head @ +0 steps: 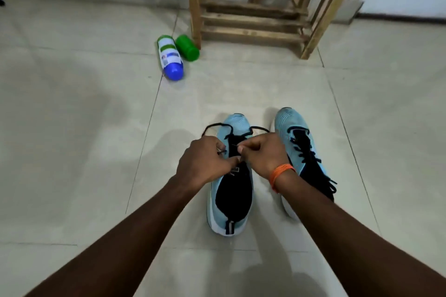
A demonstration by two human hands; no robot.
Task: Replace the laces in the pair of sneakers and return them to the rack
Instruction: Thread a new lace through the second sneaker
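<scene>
Two light-blue sneakers with black tongues stand side by side on the tiled floor. The left sneaker (230,202) sits under both hands, its black lace (217,126) looping out over the toe on either side. My left hand (202,160) pinches one lace end near the eyelets. My right hand (263,154), with an orange band on the wrist, pinches the other part of the lace just beside it. The right sneaker (296,142) stands apart to the right, threaded with a black lace whose loose ends trail beside its heel.
A wooden rack (253,19) stands at the back against the wall, its low slats bare. A white bottle with a blue cap (170,58) and a green bottle (187,48) lie on the floor by the rack's left leg.
</scene>
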